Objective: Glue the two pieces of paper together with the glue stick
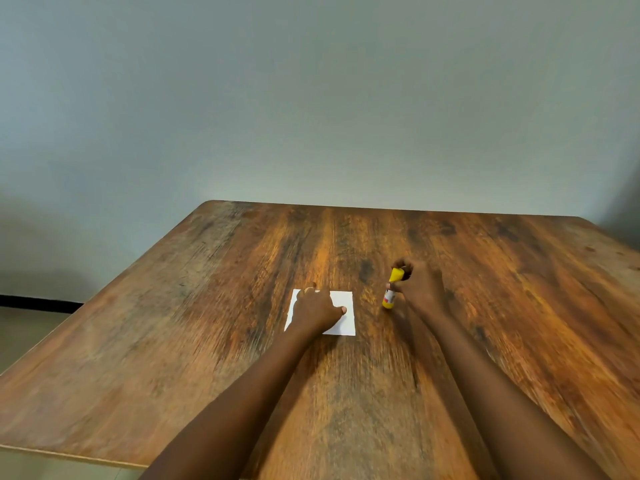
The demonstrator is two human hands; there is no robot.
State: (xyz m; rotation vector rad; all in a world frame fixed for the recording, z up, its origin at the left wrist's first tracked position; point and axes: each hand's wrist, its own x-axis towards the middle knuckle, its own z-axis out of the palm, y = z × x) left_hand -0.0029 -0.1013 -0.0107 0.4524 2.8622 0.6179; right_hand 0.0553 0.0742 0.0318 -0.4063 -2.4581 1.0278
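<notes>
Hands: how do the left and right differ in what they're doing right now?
The left hand lies flat, palm down, on the white paper; the right hand is closed around the yellow glue stick. The left presses down on the wooden table; the right holds the stick roughly upright, beside the paper. Both reach out over the table.

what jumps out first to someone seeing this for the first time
The bright yellow glue stick stands out right of centre on the dark wooden table, gripped by the right hand. Just to its left, white paper lies flat on the table with the left hand pressing on it. Behind the table is only a plain grey wall.
</notes>
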